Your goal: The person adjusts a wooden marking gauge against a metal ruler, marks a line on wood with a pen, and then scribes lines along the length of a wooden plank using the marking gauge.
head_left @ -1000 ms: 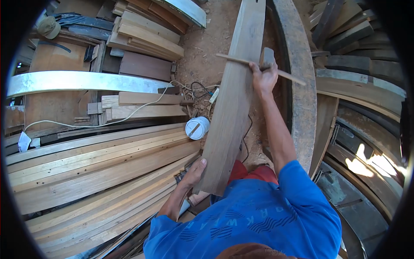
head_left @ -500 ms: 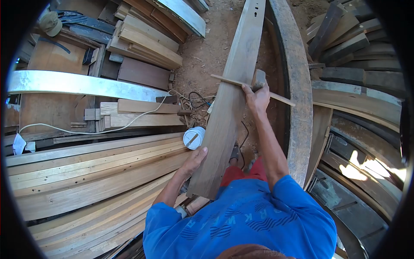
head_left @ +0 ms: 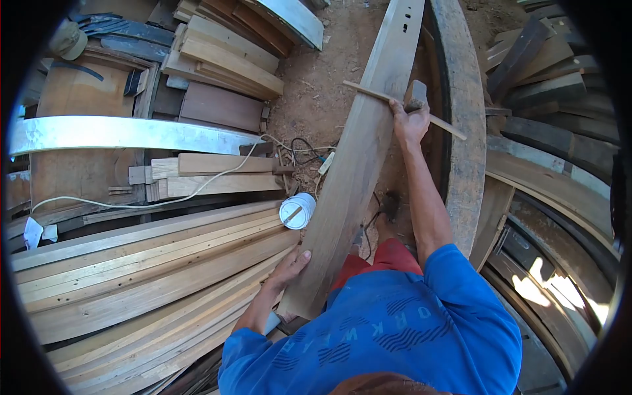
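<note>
A long wooden plank stretches away from my body, with small dark slots near its far end. My left hand grips the plank's left edge close to its near end, thumb on the top face. In my right hand is a wooden marking gauge, a thin stick passing through a block. The gauge's stick lies across the plank, and its block sits by the plank's right edge. My fingers under the block are partly hidden.
To the right runs a thick worn beam. A white bucket with a stick on its lid stands left of the plank. Stacked boards fill the left side. A pale cable crosses the timber, and more lumber lies at right.
My left hand has slid a little toward the plank's near end. The plank, right hand and gauge appear shifted slightly right as the view moves. Both hands keep their holds.
</note>
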Tool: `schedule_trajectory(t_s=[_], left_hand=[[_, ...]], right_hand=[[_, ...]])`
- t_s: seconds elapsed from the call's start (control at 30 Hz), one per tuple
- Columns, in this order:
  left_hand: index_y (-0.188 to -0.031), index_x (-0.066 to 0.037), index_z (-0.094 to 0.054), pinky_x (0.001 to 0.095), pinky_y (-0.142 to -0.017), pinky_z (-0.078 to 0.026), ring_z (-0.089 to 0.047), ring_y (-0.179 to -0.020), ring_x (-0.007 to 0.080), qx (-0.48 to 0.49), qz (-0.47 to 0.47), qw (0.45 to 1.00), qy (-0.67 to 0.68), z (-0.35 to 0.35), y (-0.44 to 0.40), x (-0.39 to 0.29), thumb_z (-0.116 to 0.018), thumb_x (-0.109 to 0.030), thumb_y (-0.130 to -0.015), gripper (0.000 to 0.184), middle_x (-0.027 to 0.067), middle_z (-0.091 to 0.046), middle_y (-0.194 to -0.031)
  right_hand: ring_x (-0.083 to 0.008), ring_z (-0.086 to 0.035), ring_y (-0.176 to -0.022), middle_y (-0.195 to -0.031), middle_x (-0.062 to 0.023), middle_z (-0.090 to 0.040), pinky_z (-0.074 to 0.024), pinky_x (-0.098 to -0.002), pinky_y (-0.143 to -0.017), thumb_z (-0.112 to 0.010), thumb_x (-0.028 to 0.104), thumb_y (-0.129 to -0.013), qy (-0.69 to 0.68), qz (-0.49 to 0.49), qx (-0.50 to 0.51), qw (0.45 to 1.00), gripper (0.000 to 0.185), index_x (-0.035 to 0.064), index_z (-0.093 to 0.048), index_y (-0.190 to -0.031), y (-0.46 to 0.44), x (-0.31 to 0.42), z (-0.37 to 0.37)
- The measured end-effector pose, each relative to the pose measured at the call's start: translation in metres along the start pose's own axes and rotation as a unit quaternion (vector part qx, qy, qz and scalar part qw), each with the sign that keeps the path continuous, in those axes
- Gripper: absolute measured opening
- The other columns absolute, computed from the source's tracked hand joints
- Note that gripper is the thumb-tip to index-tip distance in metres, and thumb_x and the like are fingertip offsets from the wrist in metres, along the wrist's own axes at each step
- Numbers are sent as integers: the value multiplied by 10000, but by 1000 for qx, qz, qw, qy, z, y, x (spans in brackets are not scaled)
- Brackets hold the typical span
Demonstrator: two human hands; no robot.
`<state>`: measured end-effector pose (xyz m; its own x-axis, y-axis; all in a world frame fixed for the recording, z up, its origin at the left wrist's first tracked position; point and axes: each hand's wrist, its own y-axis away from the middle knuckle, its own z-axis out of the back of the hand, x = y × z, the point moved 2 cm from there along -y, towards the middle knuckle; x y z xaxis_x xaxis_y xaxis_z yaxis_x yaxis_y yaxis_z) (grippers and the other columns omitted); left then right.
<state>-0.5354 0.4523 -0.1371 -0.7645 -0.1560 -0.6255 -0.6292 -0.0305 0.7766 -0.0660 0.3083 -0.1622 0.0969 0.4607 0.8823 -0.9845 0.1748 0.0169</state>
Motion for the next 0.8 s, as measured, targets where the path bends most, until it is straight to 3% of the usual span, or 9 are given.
schedule_trajectory(t_s=[0.13, 0.17, 0.3, 0.4, 0.47, 0.53, 0.63, 0.73, 0.8], left_hand=[[-1559, 20, -395, 399, -1167, -361, -477, -1402, 295, 13, -10, 997, 70, -2, -25, -45, -439, -648, -1048, 842, 211, -526, -1493], [-1547, 24, -414, 398, -1167, -360, -477, -1400, 290, 25, -15, 998, 62, 1, -39, -50, -425, -651, -1051, 838, 208, -532, -1486], [-1469, 50, -503, 413, -1156, -367, -502, -1368, 298, -30, -33, 999, -21, -10, -75, -42, -380, -659, -1060, 828, 213, -571, -1439], [-1438, 61, -523, 424, -1153, -366, -518, -1347, 330, -68, -106, 988, -93, -19, -82, -26, -368, -663, -1062, 830, 227, -595, -1411], [-1457, 63, -509, 431, -1177, -335, -480, -1392, 361, -40, -72, 994, -79, -29, -69, -45, -362, -670, -1060, 846, 248, -553, -1464], [-1484, 57, -488, 427, -1189, -318, -458, -1418, 357, -40, -28, 995, -85, -31, -63, -52, -358, -673, -1059, 855, 252, -530, -1493], [-1528, 37, -444, 410, -1190, -320, -452, -1431, 342, -48, -22, 997, -63, -35, -61, -53, -375, -672, -1056, 855, 230, -515, -1518], [-1567, 0, -406, 407, -1191, -326, -451, -1437, 322, -19, -19, 1000, 14, -47, -51, -68, -420, -663, -1045, 843, 198, -516, -1528], [-1578, -15, -390, 402, -1173, -356, -479, -1416, 292, 30, -30, 989, 140, -58, -41, -94, -468, -629, -1036, 823, 173, -512, -1533]], right_hand=[[-364, -684, -1104, -1240, -201, -688, -522, -458, -975, -919, 282, -734, -70, 10, 75, 995, 749, 29, -593, -1360, -7, 0, 11], [-355, -683, -1082, -1215, -209, -688, -519, -446, -973, -922, 264, -728, -68, -26, 93, 993, 746, 1, -586, -1340, -5, 1, 16], [-352, -681, -1093, -1207, -216, -687, -522, -423, -972, -904, 175, -737, 7, 45, 41, 998, 718, -24, -573, -1343, 18, -3, 22], [-346, -687, -1097, -1196, -219, -695, -524, -410, -977, -890, 152, -747, -121, 84, -24, 989, 710, -32, -573, -1355, 3, -8, 12], [-315, -705, -1054, -1135, -198, -722, -531, -400, -964, -886, 112, -745, -109, 120, -33, 986, 684, -40, -590, -1343, -34, -8, 6], [-332, -706, -1064, -1157, -204, -721, -533, -400, -959, -901, 143, -739, -110, 90, -22, 990, 705, -28, -592, -1350, -72, -12, -7], [-356, -706, -1083, -1173, -214, -722, -537, -420, -957, -918, 190, -730, -102, 30, 5, 994, 734, -9, -597, -1359, -104, -3, -11], [-368, -703, -1104, -1192, -225, -716, -538, -445, -960, -924, 214, -727, -73, 47, -12, 996, 747, 9, -600, -1368, -114, -8, -8], [-380, -698, -1117, -1203, -231, -712, -537, -455, -964, -914, 225, -733, -75, 50, 5, 996, 739, 12, -600, -1368, -122, -6, 1]])
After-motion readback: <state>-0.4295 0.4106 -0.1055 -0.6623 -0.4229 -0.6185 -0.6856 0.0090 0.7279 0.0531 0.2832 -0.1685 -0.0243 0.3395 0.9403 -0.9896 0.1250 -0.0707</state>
